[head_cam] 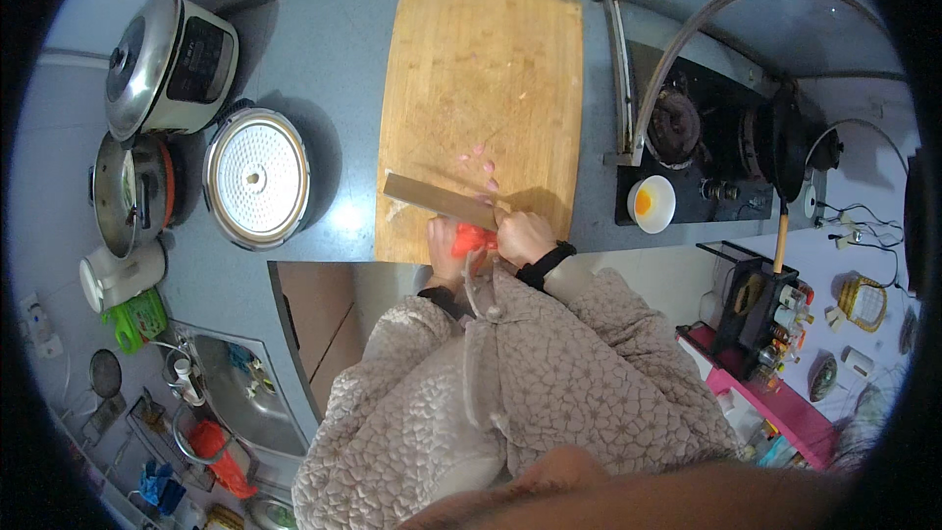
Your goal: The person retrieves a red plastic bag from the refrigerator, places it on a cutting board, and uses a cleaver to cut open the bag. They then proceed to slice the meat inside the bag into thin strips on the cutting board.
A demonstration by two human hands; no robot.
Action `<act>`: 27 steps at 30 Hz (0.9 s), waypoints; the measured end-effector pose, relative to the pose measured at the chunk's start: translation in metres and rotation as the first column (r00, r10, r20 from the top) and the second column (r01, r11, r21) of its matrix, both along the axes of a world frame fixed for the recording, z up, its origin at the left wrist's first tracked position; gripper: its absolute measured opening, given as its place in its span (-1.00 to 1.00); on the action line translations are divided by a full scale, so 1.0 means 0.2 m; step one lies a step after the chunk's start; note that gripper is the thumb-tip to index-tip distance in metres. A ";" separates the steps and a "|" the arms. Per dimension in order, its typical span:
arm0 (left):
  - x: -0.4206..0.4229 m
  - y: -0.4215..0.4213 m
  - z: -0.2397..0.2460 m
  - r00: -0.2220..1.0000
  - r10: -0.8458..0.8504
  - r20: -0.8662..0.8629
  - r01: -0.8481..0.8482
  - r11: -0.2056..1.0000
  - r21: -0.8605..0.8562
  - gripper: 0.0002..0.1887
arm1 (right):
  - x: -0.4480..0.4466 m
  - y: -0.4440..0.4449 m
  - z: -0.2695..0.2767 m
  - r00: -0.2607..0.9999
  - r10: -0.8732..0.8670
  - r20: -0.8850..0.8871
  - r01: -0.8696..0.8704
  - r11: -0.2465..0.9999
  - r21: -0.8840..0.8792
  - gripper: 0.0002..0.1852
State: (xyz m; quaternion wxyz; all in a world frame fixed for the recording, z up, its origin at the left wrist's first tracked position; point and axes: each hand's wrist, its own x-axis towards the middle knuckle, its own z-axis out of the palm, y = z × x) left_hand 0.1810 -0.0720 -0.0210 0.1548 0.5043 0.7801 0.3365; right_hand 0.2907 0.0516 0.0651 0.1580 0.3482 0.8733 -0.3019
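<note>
A wooden cutting board (489, 66) lies on the counter before me. My right hand (524, 237) grips a kitchen cleaver (440, 200), whose broad blade points left over the lower part of the board. Beside it, at the board's near edge, my left hand (444, 246) holds a bright red item (471, 238) that looks like a soft plastic wrapper. Part of that item is hidden by my fingers and the blade. Several small pink slices (491, 183) are scattered on the wood just beyond the cleaver.
At right, a white bowl with egg yolk (652, 205) stands on the black gas stove (706, 132); a wok (786, 143) sits farther along. Leftward are a rice cooker (173, 62), a round perforated lid (257, 178), a pot (121, 199) and a metal sink (243, 405).
</note>
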 end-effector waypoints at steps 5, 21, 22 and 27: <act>0.00 0.00 -0.04 0.999 0.036 0.004 -0.036 0.999 0.001 -0.51 | 0.12 0.02 0.05 0.980 0.031 0.197 -0.017 0.997 -0.076 -0.84; 0.01 0.05 0.08 0.997 0.076 -0.013 -0.075 0.996 0.054 -0.60 | 0.06 0.06 0.06 0.996 -0.049 0.074 0.052 0.998 -0.033 -0.83; 0.01 0.05 0.07 0.998 0.057 -0.022 -0.056 0.998 0.043 -0.59 | 0.05 0.07 0.05 0.995 -0.032 0.093 0.036 0.999 -0.039 -0.83; 0.01 0.05 0.06 0.997 0.068 0.023 -0.069 0.997 0.033 -0.57 | -0.01 0.08 -0.04 0.997 0.002 0.071 -0.003 1.000 0.017 -0.82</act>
